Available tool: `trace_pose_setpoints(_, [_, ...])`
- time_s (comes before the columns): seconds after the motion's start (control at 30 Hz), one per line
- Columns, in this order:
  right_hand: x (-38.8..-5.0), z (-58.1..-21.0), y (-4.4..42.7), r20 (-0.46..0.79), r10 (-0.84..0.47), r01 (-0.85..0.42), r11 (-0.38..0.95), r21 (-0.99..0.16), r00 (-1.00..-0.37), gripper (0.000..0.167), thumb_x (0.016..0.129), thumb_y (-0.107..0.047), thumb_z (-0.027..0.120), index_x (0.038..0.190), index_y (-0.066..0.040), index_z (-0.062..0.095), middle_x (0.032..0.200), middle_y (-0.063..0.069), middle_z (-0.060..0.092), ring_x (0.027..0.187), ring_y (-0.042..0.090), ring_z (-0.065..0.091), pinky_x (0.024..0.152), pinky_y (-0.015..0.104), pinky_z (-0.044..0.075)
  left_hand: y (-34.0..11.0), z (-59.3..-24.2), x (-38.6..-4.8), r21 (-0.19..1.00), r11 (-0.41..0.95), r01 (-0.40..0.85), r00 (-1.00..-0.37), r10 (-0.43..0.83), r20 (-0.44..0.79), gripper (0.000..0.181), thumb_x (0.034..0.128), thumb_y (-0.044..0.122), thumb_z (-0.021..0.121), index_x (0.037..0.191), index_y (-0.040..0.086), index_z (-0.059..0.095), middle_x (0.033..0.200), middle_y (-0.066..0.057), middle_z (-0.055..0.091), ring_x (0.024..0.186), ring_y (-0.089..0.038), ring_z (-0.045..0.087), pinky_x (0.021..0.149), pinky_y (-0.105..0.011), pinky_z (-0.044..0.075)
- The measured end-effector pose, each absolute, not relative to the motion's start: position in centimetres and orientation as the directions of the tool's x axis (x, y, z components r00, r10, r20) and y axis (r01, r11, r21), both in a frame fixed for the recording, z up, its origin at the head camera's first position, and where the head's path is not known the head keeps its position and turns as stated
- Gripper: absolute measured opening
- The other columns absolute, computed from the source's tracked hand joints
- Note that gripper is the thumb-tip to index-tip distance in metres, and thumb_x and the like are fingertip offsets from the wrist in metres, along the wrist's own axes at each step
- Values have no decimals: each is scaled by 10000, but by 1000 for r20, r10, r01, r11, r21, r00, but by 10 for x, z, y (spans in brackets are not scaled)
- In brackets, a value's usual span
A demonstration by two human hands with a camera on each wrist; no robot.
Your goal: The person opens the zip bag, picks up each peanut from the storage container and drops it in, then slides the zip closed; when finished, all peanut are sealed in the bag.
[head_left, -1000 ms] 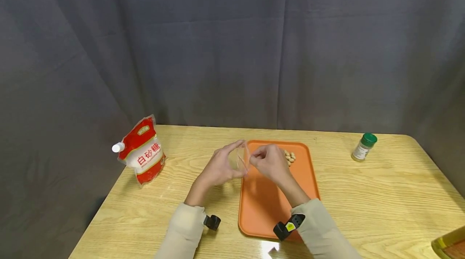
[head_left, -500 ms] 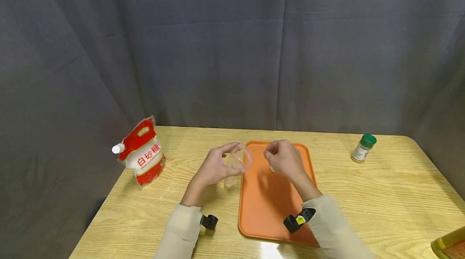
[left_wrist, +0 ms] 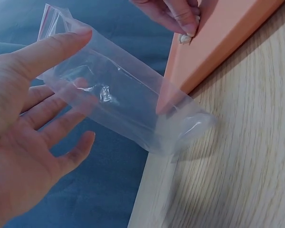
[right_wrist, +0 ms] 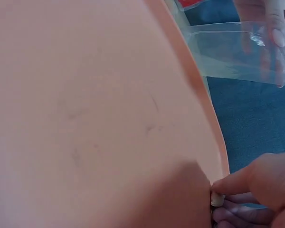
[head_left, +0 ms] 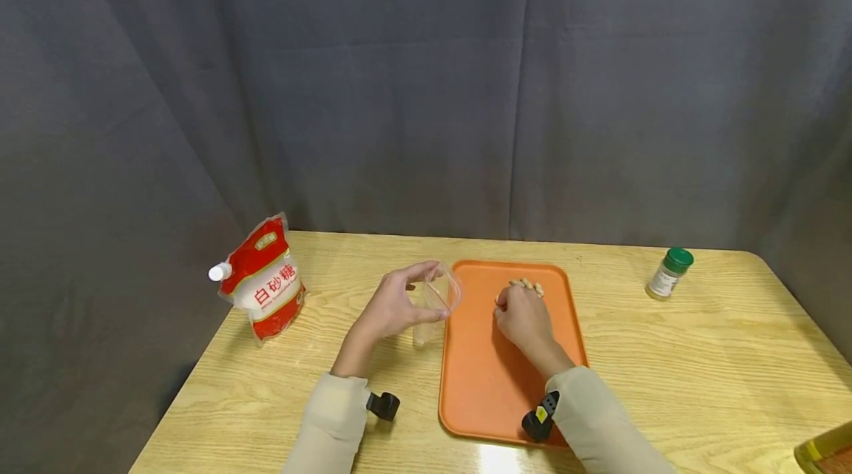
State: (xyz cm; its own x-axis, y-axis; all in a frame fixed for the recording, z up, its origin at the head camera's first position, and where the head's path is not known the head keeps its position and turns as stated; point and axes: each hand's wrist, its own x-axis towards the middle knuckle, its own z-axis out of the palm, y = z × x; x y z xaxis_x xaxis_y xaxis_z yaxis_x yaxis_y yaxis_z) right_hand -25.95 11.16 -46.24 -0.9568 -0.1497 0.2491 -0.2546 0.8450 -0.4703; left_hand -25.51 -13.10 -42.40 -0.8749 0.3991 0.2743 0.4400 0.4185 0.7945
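Left hand [head_left: 394, 302], holding the bag [left_wrist: 123, 90] agape by the left edge of the tray [head_left: 475, 385]; right hand [head_left: 524, 319], pinching one peanut [right_wrist: 217, 199], other peanuts [head_left: 528, 283] near the far edge; I'd want a light pinch, bag steady.

Dark grey-blue curtain [head_left: 399, 89] behind a pale wood-grain table [head_left: 665, 363]

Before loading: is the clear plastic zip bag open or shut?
Open: the left hand holds the clear bag, its mouth spread into a loop.
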Motion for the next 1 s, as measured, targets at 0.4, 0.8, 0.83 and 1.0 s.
trace_pose_setpoints(0.4, [-258, -450, 115, 257, -185, -291, 828, -479, -949, 242, 825, 30, 718, 627, -55, 608, 662, 44, 609, 756, 276, 613, 955, 552, 443, -136, -425, -258, 808, 408, 426, -876, 409, 256, 794, 749, 166, 884, 1436, 28, 509, 1302, -87, 645, 1217, -315, 555, 973, -480, 453])
trace_pose_setpoints(0.8, [-254, -379, 86, 348, -242, -405, 740, -537, -905, 91, 858, -28, 729, 933, 16, 758, 870, 106, 734, 789, 256, 691, 696, 424, 564, -137, -428, -260, 820, 416, 394, -891, 391, 230, 779, 749, 173, 886, 1434, 73, 528, 1300, -65, 643, 1201, -271, 562, 992, -482, 453])
trace_pose_setpoints(0.83, [-253, -375, 82, 343, -251, -410, 730, -547, -905, 102, 860, -34, 732, 946, 16, 759, 877, 104, 735, 788, 252, 690, 693, 419, 564, -137, -428, -260, 820, 416, 393, -892, 390, 230, 777, 750, 175, 885, 1433, 72, 529, 1299, -60, 643, 1199, -266, 563, 992, -485, 453])
trace_pose_setpoints(1.0, [-248, -363, 65, 330, -298, -441, 694, -569, -895, 99, 863, -44, 747, 950, 0, 764, 886, 87, 735, 783, 229, 685, 675, 382, 565, -136, -429, -260, 820, 414, 395, -888, 400, 226, 780, 763, 191, 877, 1440, 52, 517, 1302, -51, 639, 1186, -260, 565, 985, -489, 453])
